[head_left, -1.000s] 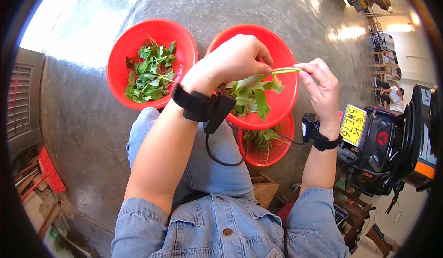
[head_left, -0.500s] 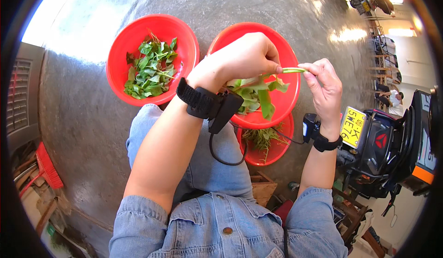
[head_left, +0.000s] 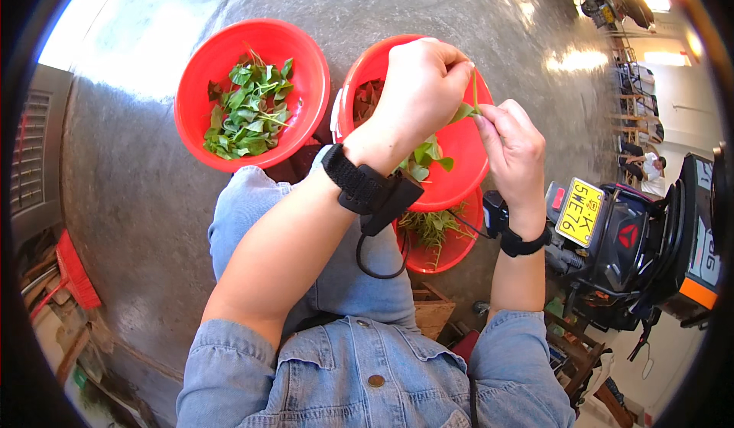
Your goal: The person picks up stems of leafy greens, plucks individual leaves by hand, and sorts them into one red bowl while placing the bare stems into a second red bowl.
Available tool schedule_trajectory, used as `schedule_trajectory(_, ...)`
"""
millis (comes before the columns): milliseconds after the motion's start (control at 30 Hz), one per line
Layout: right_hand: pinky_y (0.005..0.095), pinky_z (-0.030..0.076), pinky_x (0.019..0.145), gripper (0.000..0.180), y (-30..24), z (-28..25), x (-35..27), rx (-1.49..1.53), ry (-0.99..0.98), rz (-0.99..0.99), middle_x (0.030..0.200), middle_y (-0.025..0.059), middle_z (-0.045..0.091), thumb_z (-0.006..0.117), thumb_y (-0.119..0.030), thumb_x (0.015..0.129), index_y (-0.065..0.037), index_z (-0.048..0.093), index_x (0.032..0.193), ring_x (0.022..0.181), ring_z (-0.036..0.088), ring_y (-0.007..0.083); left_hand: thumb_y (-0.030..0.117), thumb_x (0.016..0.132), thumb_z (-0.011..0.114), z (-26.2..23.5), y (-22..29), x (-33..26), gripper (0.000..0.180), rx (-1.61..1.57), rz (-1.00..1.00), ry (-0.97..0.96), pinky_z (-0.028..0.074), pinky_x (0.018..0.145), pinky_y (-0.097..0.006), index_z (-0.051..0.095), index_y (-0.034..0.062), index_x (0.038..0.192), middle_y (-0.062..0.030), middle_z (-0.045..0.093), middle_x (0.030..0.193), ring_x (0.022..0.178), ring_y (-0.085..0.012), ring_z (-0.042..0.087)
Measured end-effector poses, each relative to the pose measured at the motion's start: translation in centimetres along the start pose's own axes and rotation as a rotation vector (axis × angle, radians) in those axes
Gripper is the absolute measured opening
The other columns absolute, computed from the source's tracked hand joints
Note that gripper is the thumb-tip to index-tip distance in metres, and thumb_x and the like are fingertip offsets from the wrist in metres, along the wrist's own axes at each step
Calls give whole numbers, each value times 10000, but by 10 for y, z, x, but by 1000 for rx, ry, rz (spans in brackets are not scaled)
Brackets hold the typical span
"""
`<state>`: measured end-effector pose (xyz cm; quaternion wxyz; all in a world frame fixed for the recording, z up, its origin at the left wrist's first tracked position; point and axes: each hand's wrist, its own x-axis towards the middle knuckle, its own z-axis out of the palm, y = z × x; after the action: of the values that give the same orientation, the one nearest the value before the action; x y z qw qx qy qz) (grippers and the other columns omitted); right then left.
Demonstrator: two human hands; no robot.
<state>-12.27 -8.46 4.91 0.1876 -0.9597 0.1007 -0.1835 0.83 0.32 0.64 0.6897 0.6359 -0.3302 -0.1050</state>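
My left hand [head_left: 419, 84] and my right hand [head_left: 511, 141] both pinch a thin green leafy stem [head_left: 472, 100] above a red bowl [head_left: 459, 175] that holds a few green leaves and some reddish ones. The stem now stands nearly upright between my fingertips. A second red bowl [head_left: 200, 91] at the left holds a heap of plucked green leaves [head_left: 248, 110]. Under the middle bowl a third red bowl [head_left: 451, 252] with bare stems shows. Both wrists wear black straps with small devices.
I sit on a grey concrete floor in denim clothes. A parked scooter [head_left: 642, 252] with a yellow plate stands close at my right. A red broom [head_left: 73, 271] and a grey grille lie at the left. A wooden stool edge [head_left: 428, 313] shows below me.
Both hands rose and drew closer together. The stem, held level before, has turned nearly upright, and most of its leaves are gone from between my hands.
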Motion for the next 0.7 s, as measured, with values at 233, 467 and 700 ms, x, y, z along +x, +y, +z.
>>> schedule_trajectory(233, 338, 430, 569, 71, -9, 4, -8, -52, 96, 60, 686, 125, 522, 612, -26, 800, 18, 611, 855, 603, 541, 250, 146, 880, 588, -18, -9, 21, 164, -474, -290, 204, 298, 432, -157, 655, -3, 879, 49, 524, 610, 522, 0, 436)
schedule_trajectory(467, 253, 398, 506, 164, -8, 1, -9, 11, 294, 419, 623, 97, 566, 596, -123, 867, 38, 628, 866, 548, 487, 78, 214, 799, 652, -18, 12, 11, 215, 192, 147, -131, 461, 544, -306, 644, -1, 800, -115, 592, 589, 552, -186, 597)
schedule_trajectory(700, 240, 375, 487, 224, -15, -2, -3, 41, 338, 472, 553, 38, 503, 582, -169, 882, 48, 635, 868, 536, 429, 44, 170, 732, 633, -12, 9, 0, 153, 579, 110, -243, 507, 628, -396, 678, 26, 754, -179, 621, 686, 646, -324, 623)
